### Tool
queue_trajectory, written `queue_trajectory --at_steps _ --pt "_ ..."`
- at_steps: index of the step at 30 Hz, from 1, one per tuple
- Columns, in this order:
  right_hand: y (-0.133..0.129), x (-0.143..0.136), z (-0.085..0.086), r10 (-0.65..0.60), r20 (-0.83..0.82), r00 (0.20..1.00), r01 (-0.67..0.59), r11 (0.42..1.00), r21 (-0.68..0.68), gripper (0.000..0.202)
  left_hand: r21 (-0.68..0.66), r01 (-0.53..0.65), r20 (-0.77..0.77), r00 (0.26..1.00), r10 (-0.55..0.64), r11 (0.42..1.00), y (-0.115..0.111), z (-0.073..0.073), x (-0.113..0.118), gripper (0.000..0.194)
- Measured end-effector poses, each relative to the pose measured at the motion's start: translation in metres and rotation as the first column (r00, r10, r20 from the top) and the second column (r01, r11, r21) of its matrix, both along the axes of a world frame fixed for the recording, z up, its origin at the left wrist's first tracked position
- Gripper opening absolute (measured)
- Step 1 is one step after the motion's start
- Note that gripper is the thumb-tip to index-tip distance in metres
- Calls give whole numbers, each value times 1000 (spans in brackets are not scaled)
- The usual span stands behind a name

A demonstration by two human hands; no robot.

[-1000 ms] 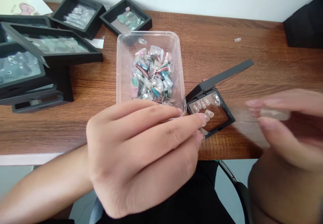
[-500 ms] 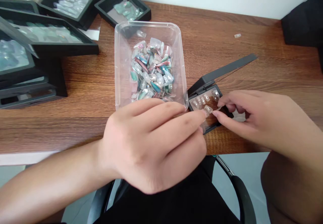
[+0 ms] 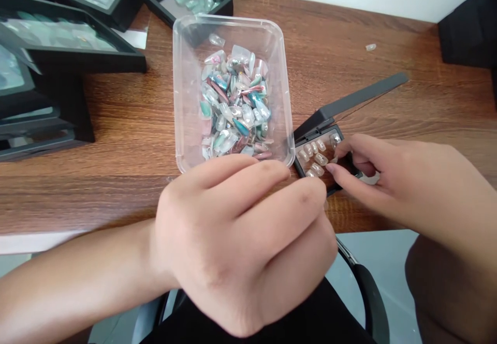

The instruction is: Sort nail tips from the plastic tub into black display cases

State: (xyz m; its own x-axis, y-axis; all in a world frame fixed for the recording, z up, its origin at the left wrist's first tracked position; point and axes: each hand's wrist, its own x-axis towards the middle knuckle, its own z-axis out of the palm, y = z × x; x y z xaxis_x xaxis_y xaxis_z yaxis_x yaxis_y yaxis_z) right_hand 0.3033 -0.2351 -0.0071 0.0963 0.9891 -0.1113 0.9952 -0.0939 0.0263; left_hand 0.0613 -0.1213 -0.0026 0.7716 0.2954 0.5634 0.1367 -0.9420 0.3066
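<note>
My left hand [image 3: 244,235] is close to the camera with its fingers curled in. Its fingertips are hidden, so whatever they hold cannot be seen. Over the small black display box [image 3: 298,165], my right hand [image 3: 392,173] pinches a clear press-on nail [image 3: 334,161] between thumb and fingertip. Inside the box lie several clear glittery press-on nails [image 3: 321,159] in rows, and its lid [image 3: 361,98] stands raised. Beside it, a clear plastic tub [image 3: 289,101] holds a heap of loose press-on nails [image 3: 236,106] in pale, teal and pink tones.
Black framed cases [image 3: 89,62] with pale nails crowd the left side, and another black case [image 3: 227,10] sits behind the tub. One loose nail [image 3: 370,47] lies on the wooden table [image 3: 330,39] at the back. A black object [image 3: 466,33] stands at the far right.
My left hand has drawn back from the nails in the box toward me, its fingers more curled. More nails in the box now show. The right hand stays at the box, still pinching.
</note>
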Motion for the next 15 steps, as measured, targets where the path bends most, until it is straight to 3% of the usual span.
queue_trajectory --at_steps 5,10,15 --pt "-6 2 0 2 -52 999 0 999 41 26 -1 42 11 999 -42 999 0 0 4 32" --pt "-9 -2 -9 -60 -79 995 71 987 145 24 -55 -135 -42 990 133 989 -13 4 7 31" --pt "-9 -10 -18 -106 -129 986 132 967 216 20 -71 -61 -139 989 50 996 -12 13 1 25"
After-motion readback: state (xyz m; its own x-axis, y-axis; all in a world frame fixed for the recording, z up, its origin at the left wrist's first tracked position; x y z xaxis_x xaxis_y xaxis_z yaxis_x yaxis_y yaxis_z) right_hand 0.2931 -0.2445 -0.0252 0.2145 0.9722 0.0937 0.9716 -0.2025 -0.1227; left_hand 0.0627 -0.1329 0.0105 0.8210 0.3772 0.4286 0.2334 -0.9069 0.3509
